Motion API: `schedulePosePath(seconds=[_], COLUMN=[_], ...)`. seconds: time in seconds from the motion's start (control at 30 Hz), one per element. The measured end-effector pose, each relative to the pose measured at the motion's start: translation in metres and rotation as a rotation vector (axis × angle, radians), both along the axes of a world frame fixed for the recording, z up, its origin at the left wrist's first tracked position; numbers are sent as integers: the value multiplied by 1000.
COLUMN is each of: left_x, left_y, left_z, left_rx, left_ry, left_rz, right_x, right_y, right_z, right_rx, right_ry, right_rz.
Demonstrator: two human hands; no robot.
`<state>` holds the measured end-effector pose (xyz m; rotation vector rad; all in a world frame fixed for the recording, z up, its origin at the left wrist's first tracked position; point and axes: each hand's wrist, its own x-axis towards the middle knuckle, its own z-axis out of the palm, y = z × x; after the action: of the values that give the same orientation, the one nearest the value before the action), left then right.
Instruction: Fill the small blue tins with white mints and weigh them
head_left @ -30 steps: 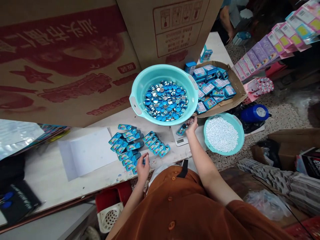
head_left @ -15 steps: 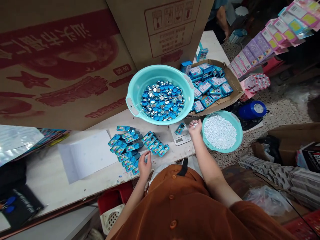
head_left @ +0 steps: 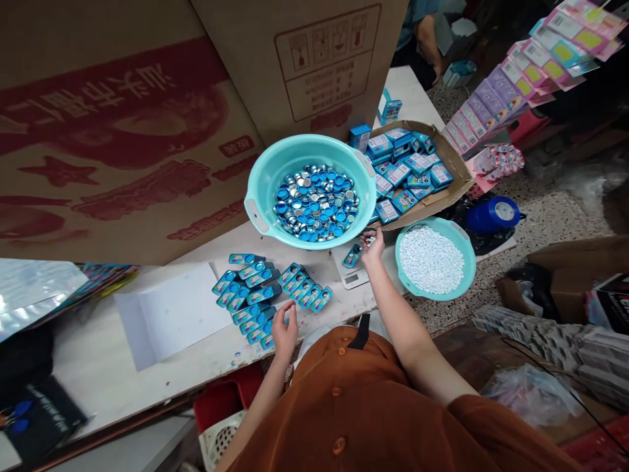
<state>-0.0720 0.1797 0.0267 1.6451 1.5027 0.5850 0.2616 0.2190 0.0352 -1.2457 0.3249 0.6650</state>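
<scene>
My right hand [head_left: 373, 245] is closed around some small white pellets, just right of a blue tin [head_left: 352, 255] lying on the white scale [head_left: 352, 278]. To its right is a turquoise basin of white pellets [head_left: 431, 259]. My left hand [head_left: 285, 326] hovers near the table edge, its fingers curled apart with nothing seen between them. Beside it are stacked blue tins [head_left: 253, 298] on the left and a group of tins with round openings [head_left: 304, 288] on the right. A larger turquoise basin [head_left: 255, 172] holds many small blue and silver round caps.
A tall cardboard box [head_left: 122, 131] stands behind the table [head_left: 171, 387]. A cardboard tray [head_left: 455, 190] of blue boxes sits behind the pellet basin. White paper [head_left: 171, 311] lies at left. Another person's arm [head_left: 429, 42] shows at the top.
My right hand has moved left, away from the pellet basin and up to the tin on the scale. My left hand has barely moved. The view has shifted slightly.
</scene>
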Motion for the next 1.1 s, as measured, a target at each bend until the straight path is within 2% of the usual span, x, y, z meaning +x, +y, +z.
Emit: schedulePosePath(seconds=[0.1, 0.3, 0.5, 0.7, 1.0, 1.1], left_x=[-2, -7, -8, -6, -1, 0], left_y=[-1, -1, 1, 2, 2, 1], left_z=[-2, -8, -9, -7, -2, -1], left_rx=[-14, -35, -42, -48, -74, -76], left_ry=[-6, -5, -30, -37, -39, -25], left_rz=[18, 43, 75, 87, 95, 88], right_x=[-7, -15, -17, -21, -31, -31], right_y=[3, 4, 7, 6, -1, -7], right_z=[-2, -10, -12, -17, -8, -5], right_rx=[3, -87, -109, -127, -81, -112], right_ry=[-25, -193, -185, -265, -432, -452], right_rz=[-87, -20, 9, 54, 164, 141])
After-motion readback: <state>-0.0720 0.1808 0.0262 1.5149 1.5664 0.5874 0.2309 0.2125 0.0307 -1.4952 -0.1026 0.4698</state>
